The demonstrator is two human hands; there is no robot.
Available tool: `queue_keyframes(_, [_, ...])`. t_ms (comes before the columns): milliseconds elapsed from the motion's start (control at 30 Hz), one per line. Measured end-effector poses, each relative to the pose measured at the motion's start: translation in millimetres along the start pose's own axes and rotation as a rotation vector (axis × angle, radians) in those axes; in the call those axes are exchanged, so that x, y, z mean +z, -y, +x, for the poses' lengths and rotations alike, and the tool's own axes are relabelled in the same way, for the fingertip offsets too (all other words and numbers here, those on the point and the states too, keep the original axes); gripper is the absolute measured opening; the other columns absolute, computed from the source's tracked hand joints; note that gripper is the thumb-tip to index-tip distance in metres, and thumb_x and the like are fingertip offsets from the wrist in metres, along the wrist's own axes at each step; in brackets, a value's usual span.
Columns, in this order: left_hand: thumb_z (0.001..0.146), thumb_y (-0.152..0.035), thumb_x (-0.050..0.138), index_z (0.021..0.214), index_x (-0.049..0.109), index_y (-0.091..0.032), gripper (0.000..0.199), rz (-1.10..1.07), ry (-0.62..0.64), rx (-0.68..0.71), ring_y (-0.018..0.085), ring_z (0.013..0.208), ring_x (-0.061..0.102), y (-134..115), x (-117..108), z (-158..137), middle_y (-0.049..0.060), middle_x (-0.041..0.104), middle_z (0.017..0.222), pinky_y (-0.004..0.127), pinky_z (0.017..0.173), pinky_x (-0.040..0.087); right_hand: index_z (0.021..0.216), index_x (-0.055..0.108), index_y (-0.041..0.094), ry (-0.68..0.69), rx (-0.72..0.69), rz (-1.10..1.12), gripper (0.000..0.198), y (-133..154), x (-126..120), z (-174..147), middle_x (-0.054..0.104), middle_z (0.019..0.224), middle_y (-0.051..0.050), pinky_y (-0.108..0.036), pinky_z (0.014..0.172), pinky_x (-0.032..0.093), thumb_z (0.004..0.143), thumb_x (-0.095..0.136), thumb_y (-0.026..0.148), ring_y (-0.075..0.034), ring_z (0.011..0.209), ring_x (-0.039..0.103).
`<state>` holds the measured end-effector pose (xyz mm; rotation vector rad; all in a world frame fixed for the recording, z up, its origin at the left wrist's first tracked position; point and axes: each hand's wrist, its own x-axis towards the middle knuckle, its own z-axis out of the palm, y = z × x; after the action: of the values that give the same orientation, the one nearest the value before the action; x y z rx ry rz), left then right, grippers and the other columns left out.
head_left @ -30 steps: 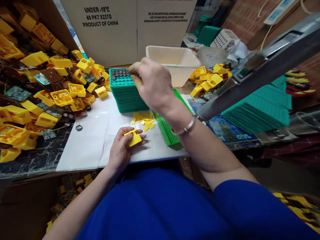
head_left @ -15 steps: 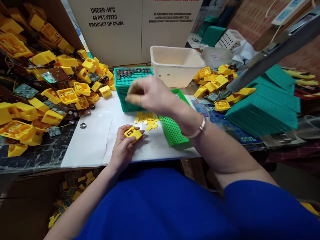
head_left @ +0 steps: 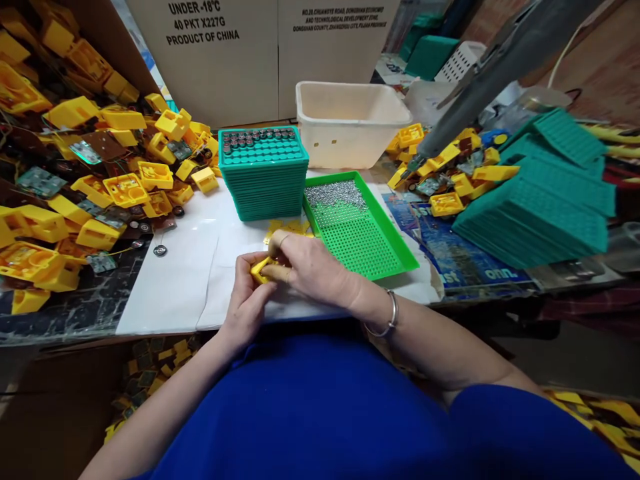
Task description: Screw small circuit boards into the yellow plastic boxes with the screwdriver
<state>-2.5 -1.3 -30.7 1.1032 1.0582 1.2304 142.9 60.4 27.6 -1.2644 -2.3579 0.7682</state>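
My left hand (head_left: pixel 246 293) is closed around a small yellow plastic housing (head_left: pixel 258 272) above the white work surface. Over that housing bends my right hand (head_left: pixel 317 270), thumb and fingers pinched at its open side; whatever they hold is hidden. Just beyond the right fingers lie flat yellow plastic pieces (head_left: pixel 274 229), partly covered by the hand. Behind them stands a stack of teal trays (head_left: pixel 265 190), its top one carrying rows of small round dark-topped parts (head_left: pixel 250 139). To the right, a green perforated tray (head_left: pixel 373 250) contains a heap of tiny silvery pieces (head_left: pixel 337 195).
Yellow housings with wires and circuit boards (head_left: pixel 125 190) pile up at left. A whitish plastic bin (head_left: pixel 350 140) stands behind the green tray, before a large carton (head_left: pixel 225 73). At right are more teal trays (head_left: pixel 540 207) and a grey tool (head_left: pixel 465 93) hanging over yellow housings.
My right hand has come down and toward me from the teal tray stack to the yellow housing. My left hand still holds the housing. The green tray is now less covered.
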Motion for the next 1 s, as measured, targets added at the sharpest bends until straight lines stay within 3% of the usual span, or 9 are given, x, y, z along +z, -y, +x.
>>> queue_keyframes(100, [0.084,-0.023,0.065,0.113,0.057,-0.024,0.031,-0.091,0.037,-0.092,0.017,0.103,0.059,-6,-2,0,0.003,0.062,0.119,0.032,0.093,0.047,0.088,0.057,0.015,0.066,0.074,0.254,0.026,-14,-6,5,0.057,0.073,0.003,-0.023,0.063,0.036,0.077,0.074,0.030,-0.009,0.065,0.050])
queue_keyframes(200, [0.085,-0.027,0.065,0.106,0.060,-0.021,0.023,-0.228,0.012,-0.212,0.020,0.099,0.066,-16,-5,1,0.005,0.070,0.108,0.036,0.089,0.052,0.086,0.062,0.015,0.092,0.033,0.315,0.013,-26,-18,10,0.064,0.080,0.000,-0.023,0.067,0.040,0.086,0.064,0.027,-0.010,0.072,0.056])
queue_keyframes(300, [0.081,-0.025,0.066,0.100,0.060,-0.018,0.021,-0.288,-0.037,-0.282,0.023,0.089,0.071,-26,-11,0,0.008,0.074,0.095,0.036,0.075,0.057,0.092,0.070,0.015,0.047,0.014,-0.160,0.014,-30,-26,11,0.069,0.096,-0.007,-0.028,0.071,0.037,0.090,0.057,0.019,-0.016,0.085,0.058])
queue_keyframes(400, [0.079,-0.023,0.067,0.097,0.061,-0.016,0.020,-0.286,-0.031,-0.309,0.025,0.083,0.073,-31,-16,-1,0.010,0.075,0.089,0.034,0.066,0.058,0.093,0.073,0.015,0.198,-0.061,-0.612,0.021,-30,-23,11,0.068,0.098,-0.011,-0.032,0.068,0.031,0.093,0.052,0.017,-0.021,0.091,0.055])
queue_keyframes(567, [0.078,-0.023,0.067,0.094,0.062,-0.016,0.018,-0.303,-0.051,-0.305,0.025,0.084,0.074,-33,-15,1,0.009,0.076,0.095,0.036,0.070,0.059,0.091,0.071,0.013,0.270,-0.219,-0.765,0.021,-31,-11,14,0.067,0.093,-0.013,-0.033,0.069,0.031,0.093,0.051,0.016,-0.023,0.095,0.052])
queue_keyframes(667, [0.078,-0.022,0.068,0.093,0.063,-0.017,0.017,-0.320,-0.056,-0.299,0.024,0.087,0.073,-33,-13,3,0.008,0.075,0.096,0.035,0.071,0.060,0.096,0.070,0.012,0.244,-0.176,-0.654,0.021,-30,-13,12,0.069,0.094,-0.013,-0.032,0.069,0.034,0.092,0.049,0.013,-0.021,0.088,0.056])
queue_keyframes(767, [0.077,-0.022,0.068,0.094,0.062,-0.017,0.018,-0.320,-0.058,-0.272,0.023,0.081,0.073,-31,-11,3,0.007,0.075,0.087,0.032,0.063,0.059,0.107,0.066,0.012,0.122,-0.186,-0.251,0.022,-28,-15,1,0.072,0.099,-0.010,-0.028,0.072,0.042,0.094,0.049,0.015,-0.016,0.084,0.061])
queue_keyframes(867, [0.078,-0.024,0.069,0.094,0.062,-0.017,0.019,-0.310,-0.040,-0.231,0.021,0.076,0.072,-30,-9,2,0.006,0.074,0.083,0.029,0.058,0.057,0.100,0.067,0.014,-0.073,-0.309,0.127,0.016,-28,-9,-14,0.072,0.095,-0.005,-0.025,0.078,0.047,0.093,0.055,0.021,-0.013,0.085,0.064])
queue_keyframes(1000, [0.080,-0.025,0.068,0.097,0.063,-0.017,0.020,-0.297,0.003,-0.207,0.020,0.076,0.071,-30,0,3,0.006,0.073,0.086,0.028,0.058,0.058,0.094,0.068,0.015,-0.247,-0.390,0.222,0.016,-30,6,-28,0.072,0.086,-0.004,-0.025,0.076,0.049,0.093,0.057,0.026,-0.012,0.079,0.064])
